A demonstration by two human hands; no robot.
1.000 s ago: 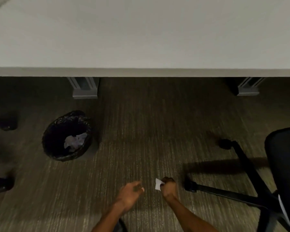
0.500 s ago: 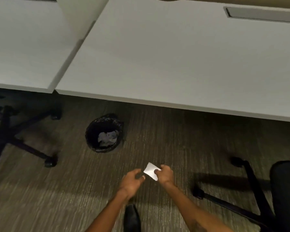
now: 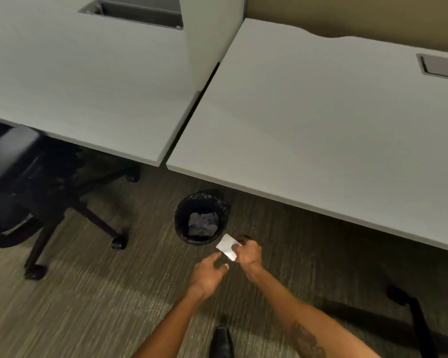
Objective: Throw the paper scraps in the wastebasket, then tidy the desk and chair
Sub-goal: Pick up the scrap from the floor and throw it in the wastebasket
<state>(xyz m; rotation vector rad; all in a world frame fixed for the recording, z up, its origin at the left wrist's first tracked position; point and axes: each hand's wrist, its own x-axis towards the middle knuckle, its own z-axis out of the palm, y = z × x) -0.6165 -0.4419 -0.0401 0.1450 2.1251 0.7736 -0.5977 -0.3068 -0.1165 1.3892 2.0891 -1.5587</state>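
Observation:
A small white paper scrap point(image 3: 226, 246) is pinched in my right hand point(image 3: 248, 254), just right of and nearer than the wastebasket point(image 3: 182, 212). The wastebasket is round, lined with a black bag, and holds crumpled paper point(image 3: 202, 224). It stands on the carpet under the front edge of the right desk point(image 3: 321, 120). My left hand point(image 3: 209, 275) is open with fingers spread, just below the scrap and not touching it.
A second pale desk point(image 3: 75, 81) adjoins on the left, with a black office chair point(image 3: 16, 192) in front of it. Another chair's black base point(image 3: 419, 321) shows at the lower right. My dark shoe point(image 3: 221, 343) is on the striped carpet.
The view has risen from the floor, so more desk top shows. My right hand has lifted the scrap off the carpet and carried it toward the wastebasket. The left hand followed, staying open.

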